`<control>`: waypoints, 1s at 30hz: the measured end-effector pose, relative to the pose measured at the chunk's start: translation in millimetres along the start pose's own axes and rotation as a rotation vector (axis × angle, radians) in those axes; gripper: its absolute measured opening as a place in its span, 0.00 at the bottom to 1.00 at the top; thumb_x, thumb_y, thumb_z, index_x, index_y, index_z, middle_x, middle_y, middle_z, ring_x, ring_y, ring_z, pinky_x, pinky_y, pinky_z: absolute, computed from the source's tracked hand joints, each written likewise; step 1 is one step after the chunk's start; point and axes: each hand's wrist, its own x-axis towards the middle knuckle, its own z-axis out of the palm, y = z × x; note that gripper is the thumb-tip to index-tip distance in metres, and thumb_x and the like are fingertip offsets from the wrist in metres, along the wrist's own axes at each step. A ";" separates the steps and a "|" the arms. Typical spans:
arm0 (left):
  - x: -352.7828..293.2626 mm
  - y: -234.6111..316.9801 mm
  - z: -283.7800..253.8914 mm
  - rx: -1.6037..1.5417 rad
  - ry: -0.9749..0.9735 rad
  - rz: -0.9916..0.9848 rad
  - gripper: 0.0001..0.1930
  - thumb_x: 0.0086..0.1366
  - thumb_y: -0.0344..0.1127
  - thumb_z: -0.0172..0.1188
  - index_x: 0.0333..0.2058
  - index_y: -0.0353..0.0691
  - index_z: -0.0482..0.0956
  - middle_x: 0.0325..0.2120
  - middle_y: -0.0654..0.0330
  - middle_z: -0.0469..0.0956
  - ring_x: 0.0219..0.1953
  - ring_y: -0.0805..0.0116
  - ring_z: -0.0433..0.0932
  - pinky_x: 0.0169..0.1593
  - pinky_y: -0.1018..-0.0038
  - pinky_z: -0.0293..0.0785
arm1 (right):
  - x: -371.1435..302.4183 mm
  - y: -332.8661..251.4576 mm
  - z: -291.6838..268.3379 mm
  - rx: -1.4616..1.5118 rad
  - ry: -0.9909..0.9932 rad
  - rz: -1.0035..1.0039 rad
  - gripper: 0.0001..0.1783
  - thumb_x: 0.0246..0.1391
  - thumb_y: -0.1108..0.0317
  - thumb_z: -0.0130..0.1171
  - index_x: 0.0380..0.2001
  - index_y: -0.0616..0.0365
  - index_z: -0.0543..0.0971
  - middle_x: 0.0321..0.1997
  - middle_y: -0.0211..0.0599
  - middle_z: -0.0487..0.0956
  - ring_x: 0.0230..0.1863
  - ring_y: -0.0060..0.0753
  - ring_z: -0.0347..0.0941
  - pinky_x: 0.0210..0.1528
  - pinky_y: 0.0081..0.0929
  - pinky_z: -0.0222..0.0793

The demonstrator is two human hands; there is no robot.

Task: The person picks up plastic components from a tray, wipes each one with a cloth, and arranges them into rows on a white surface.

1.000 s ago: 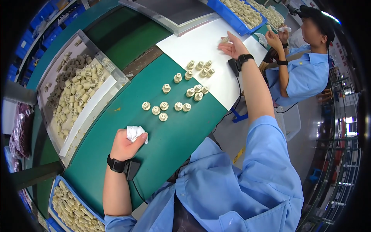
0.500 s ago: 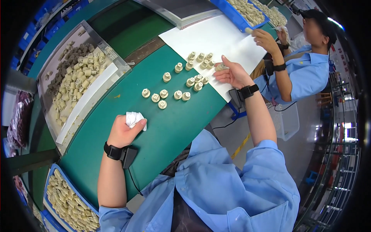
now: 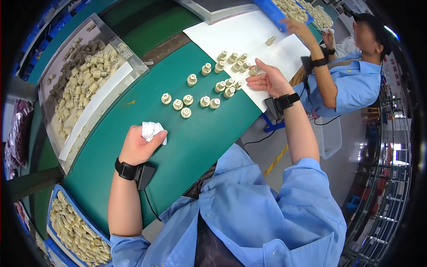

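My left hand (image 3: pixel 138 145) rests on the green table (image 3: pixel 200 142), closed around a crumpled white cloth (image 3: pixel 152 130). My right hand (image 3: pixel 267 81) is at the edge of a white sheet (image 3: pixel 249 33), its fingers curled around a small cream plastic part (image 3: pixel 254 70). Several more cream parts (image 3: pixel 209 86) stand upright in loose rows on the green surface and the sheet, between my two hands. One lone part (image 3: pixel 270 40) lies farther back on the sheet.
A clear bin (image 3: pixel 84 75) of cream and brown parts stands at the left. A blue tray (image 3: pixel 75 227) of parts sits at my lower left. A co-worker in a blue shirt (image 3: pixel 356 80) reaches into another blue tray (image 3: pixel 289 9) at the far right.
My right hand has pulled back from the far end of the white sheet to the cluster of parts and closed on one. My left hand with the cloth has stayed put.
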 end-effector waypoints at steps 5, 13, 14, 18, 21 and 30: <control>-4.4 -0.7 2.4 0.003 -0.021 -0.013 0.10 0.62 0.33 0.61 0.23 0.37 0.78 0.15 0.66 0.72 0.19 0.78 0.67 0.25 0.77 0.63 | -2.8 5.1 0.2 -0.032 0.027 0.005 0.30 0.61 0.48 0.54 0.49 0.67 0.69 0.33 0.53 0.81 0.32 0.37 0.83 0.33 0.25 0.82; -0.5 -1.6 3.4 0.010 0.004 0.011 0.10 0.62 0.33 0.61 0.24 0.36 0.78 0.16 0.65 0.73 0.19 0.77 0.68 0.25 0.77 0.63 | -0.8 4.0 3.6 -0.090 0.093 -0.087 0.34 0.58 0.50 0.59 0.51 0.72 0.65 0.35 0.58 0.80 0.33 0.39 0.82 0.36 0.26 0.82; -1.7 -2.2 3.8 0.013 0.010 0.011 0.10 0.62 0.33 0.61 0.24 0.36 0.78 0.16 0.65 0.73 0.20 0.77 0.68 0.25 0.77 0.63 | -1.6 3.1 5.5 -0.074 0.089 -0.078 0.34 0.58 0.50 0.59 0.51 0.72 0.65 0.35 0.58 0.80 0.33 0.39 0.82 0.36 0.26 0.82; -0.8 -0.3 2.6 0.025 0.010 0.006 0.09 0.62 0.33 0.61 0.24 0.36 0.78 0.17 0.65 0.74 0.20 0.77 0.69 0.26 0.76 0.64 | -2.8 0.6 1.4 0.013 0.056 -0.041 0.33 0.58 0.50 0.59 0.51 0.71 0.65 0.35 0.57 0.80 0.34 0.39 0.82 0.36 0.26 0.81; -3.0 -0.2 2.8 0.027 -0.007 -0.017 0.09 0.62 0.33 0.61 0.24 0.37 0.79 0.17 0.64 0.75 0.20 0.76 0.70 0.26 0.76 0.65 | -2.3 3.4 -2.3 0.119 -0.001 0.011 0.32 0.58 0.50 0.59 0.50 0.70 0.66 0.35 0.56 0.80 0.34 0.39 0.82 0.36 0.26 0.81; -1.5 0.7 1.7 0.053 -0.003 -0.017 0.09 0.62 0.34 0.61 0.24 0.37 0.79 0.18 0.65 0.75 0.21 0.77 0.70 0.27 0.77 0.65 | 0.3 8.9 -0.4 -0.048 0.052 -0.119 0.26 0.60 0.53 0.58 0.47 0.67 0.66 0.33 0.53 0.81 0.33 0.36 0.82 0.35 0.25 0.82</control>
